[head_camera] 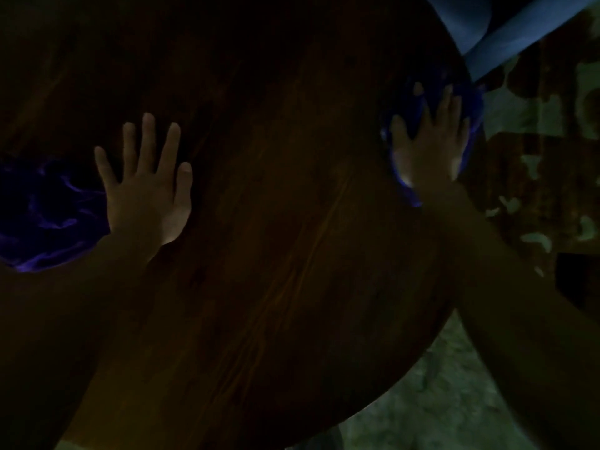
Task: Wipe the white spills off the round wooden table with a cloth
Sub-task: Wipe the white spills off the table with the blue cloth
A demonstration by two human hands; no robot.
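Observation:
The scene is very dark. The round wooden table (276,254) fills most of the view. My left hand (146,186) lies flat on it at the left, fingers spread, holding nothing. My right hand (428,141) presses flat on a blue cloth (470,105) near the table's right edge. The cloth shows around the fingers and along the wrist. I can make out no white spills on the wood in this light.
A purple-blue crumpled fabric (48,216) lies at the left edge beside my left hand. A blue draped fabric (506,30) hangs at the top right. Patterned floor (535,177) shows right of the table, and mottled floor (438,401) below its edge.

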